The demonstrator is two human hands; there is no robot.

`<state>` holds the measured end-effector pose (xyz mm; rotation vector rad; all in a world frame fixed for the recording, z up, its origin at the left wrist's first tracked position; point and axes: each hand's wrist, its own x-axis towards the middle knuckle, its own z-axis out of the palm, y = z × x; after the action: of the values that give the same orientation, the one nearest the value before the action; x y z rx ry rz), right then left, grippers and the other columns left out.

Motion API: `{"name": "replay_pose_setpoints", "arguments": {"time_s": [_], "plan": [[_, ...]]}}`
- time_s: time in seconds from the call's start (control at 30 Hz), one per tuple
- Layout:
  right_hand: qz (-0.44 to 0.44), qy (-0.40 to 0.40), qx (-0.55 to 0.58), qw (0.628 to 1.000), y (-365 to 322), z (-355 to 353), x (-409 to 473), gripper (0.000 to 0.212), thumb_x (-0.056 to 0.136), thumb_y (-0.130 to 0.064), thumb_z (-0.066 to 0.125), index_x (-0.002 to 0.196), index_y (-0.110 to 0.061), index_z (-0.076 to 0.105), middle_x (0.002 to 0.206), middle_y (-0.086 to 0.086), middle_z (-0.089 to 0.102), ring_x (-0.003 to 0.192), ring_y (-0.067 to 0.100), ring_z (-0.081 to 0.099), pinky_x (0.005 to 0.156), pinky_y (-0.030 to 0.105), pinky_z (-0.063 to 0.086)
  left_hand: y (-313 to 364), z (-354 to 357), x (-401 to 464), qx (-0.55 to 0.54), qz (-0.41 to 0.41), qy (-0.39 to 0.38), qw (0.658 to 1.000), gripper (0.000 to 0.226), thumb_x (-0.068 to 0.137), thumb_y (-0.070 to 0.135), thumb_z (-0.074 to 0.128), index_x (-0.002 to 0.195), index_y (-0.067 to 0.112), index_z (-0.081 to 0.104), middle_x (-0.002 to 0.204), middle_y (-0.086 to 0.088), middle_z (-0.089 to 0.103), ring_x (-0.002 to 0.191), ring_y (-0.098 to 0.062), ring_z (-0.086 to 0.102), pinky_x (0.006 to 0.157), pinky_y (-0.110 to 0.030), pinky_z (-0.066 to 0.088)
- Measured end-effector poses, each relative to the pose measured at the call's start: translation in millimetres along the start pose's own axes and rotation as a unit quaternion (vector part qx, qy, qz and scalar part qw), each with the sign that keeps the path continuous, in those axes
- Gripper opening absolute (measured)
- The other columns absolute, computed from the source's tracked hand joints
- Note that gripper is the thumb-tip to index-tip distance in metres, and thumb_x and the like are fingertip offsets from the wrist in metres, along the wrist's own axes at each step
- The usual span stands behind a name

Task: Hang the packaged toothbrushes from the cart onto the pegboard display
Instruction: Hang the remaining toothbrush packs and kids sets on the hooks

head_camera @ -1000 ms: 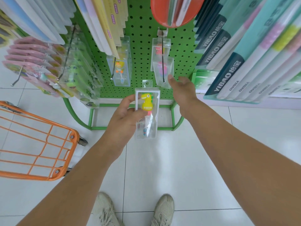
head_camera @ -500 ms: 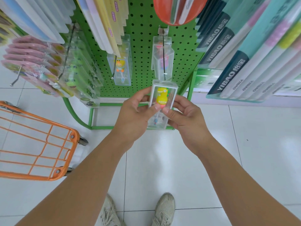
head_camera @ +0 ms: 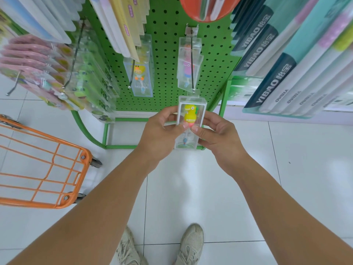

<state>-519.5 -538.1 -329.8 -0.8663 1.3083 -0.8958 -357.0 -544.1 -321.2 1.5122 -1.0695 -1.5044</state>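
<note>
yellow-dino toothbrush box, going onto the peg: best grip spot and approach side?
Grip the yellow-dino toothbrush box on its long side walls at mid-height, from left and right, as the left hand and right hand do now. That probably leaves the top hang tab free to meet the peg tip.
</note>
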Motion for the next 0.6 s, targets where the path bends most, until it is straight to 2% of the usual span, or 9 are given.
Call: {"name": "replay_pose_setpoints", "arguments": {"time_s": [0.13, 0.23, 0.33, 0.37, 0.43, 0.47, 0.53, 0.6], "plan": [[0.009, 0.009, -0.014, 1.000, -10, 3, 11, 0.033, 0.092, -0.006, 0.070, 0.123, -0.017, 0.069, 0.111, -0.001, 0.073, 0.100, 0.018, 0.070, 0.099, 0.054, 0.052, 3, 3, 12, 0.016, -0.010, 0.022, 1.000, 0.037, 0.095, 0.020, 0.069, 0.130, 0.026, 0.063, 0.121, 0.001, 0.067, 0.102, -0.014, 0.068, 0.087, -0.029, 0.054], [0.017, 0.027, -0.028, 0.999, -17, 5, 29, 0.028, 0.091, -0.012, 0.073, 0.118, -0.021, 0.070, 0.108, -0.005, 0.074, 0.102, 0.016, 0.070, 0.098, 0.046, 0.052, 5, 4, 15, 0.057, -0.031, 0.042, 0.997, 0.048, 0.097, 0.029, 0.064, 0.144, 0.026, 0.050, 0.133, 0.010, 0.058, 0.108, -0.009, 0.058, 0.075, -0.016, 0.046], [0.008, 0.072, -0.055, 0.996, -28, 12, 57, 0.027, 0.088, -0.019, 0.077, 0.114, -0.016, 0.071, 0.112, 0.003, 0.075, 0.106, 0.020, 0.069, 0.093, 0.041, 0.056, 0, 1, 4, 0.054, -0.052, 0.068, 0.995, 0.046, 0.099, 0.031, 0.061, 0.142, 0.024, 0.050, 0.135, 0.008, 0.055, 0.098, -0.008, 0.058, 0.062, -0.009, 0.047], [0.004, 0.096, -0.052, 0.994, -32, 15, 67, 0.026, 0.088, -0.018, 0.077, 0.112, -0.013, 0.072, 0.110, 0.005, 0.075, 0.101, 0.019, 0.070, 0.088, 0.036, 0.056, -4, -1, -1, 0.053, -0.056, 0.073, 0.994, 0.042, 0.099, 0.030, 0.061, 0.140, 0.024, 0.053, 0.134, 0.007, 0.056, 0.095, -0.006, 0.058, 0.061, -0.007, 0.046], [0.002, 0.153, -0.051, 0.987, -37, 21, 84, 0.030, 0.088, -0.017, 0.077, 0.116, -0.009, 0.071, 0.107, 0.005, 0.074, 0.093, 0.014, 0.067, 0.083, 0.026, 0.053, -13, -6, -12, 0.061, -0.066, 0.081, 0.993, 0.036, 0.099, 0.030, 0.060, 0.134, 0.025, 0.057, 0.131, 0.006, 0.059, 0.094, 0.001, 0.059, 0.070, -0.009, 0.047], [0.009, 0.177, -0.053, 0.983, -38, 24, 89, 0.037, 0.088, -0.021, 0.077, 0.121, -0.008, 0.068, 0.111, 0.004, 0.072, 0.099, 0.014, 0.066, 0.087, 0.025, 0.052, -17, -9, -17, 0.057, -0.072, 0.086, 0.992, 0.032, 0.099, 0.029, 0.060, 0.131, 0.025, 0.059, 0.128, 0.006, 0.061, 0.092, 0.004, 0.058, 0.072, -0.010, 0.048], [0.048, 0.198, -0.069, 0.977, -32, 25, 90, 0.055, 0.088, -0.031, 0.077, 0.136, -0.011, 0.058, 0.132, 0.003, 0.064, 0.120, 0.019, 0.059, 0.104, 0.029, 0.045, -22, -16, -28, 0.043, -0.090, 0.090, 0.991, 0.027, 0.099, 0.026, 0.061, 0.126, 0.023, 0.062, 0.122, 0.005, 0.063, 0.084, 0.004, 0.059, 0.066, -0.010, 0.049], [0.110, 0.185, -0.100, 0.971, -20, 22, 76, 0.059, 0.089, -0.038, 0.075, 0.139, -0.015, 0.054, 0.138, 0.000, 0.060, 0.122, 0.020, 0.057, 0.110, 0.034, 0.042, -23, -23, -43, 0.041, -0.110, 0.086, 0.989, 0.024, 0.098, 0.024, 0.062, 0.123, 0.023, 0.063, 0.115, 0.008, 0.064, 0.076, 0.001, 0.057, 0.062, -0.011, 0.050]]}}
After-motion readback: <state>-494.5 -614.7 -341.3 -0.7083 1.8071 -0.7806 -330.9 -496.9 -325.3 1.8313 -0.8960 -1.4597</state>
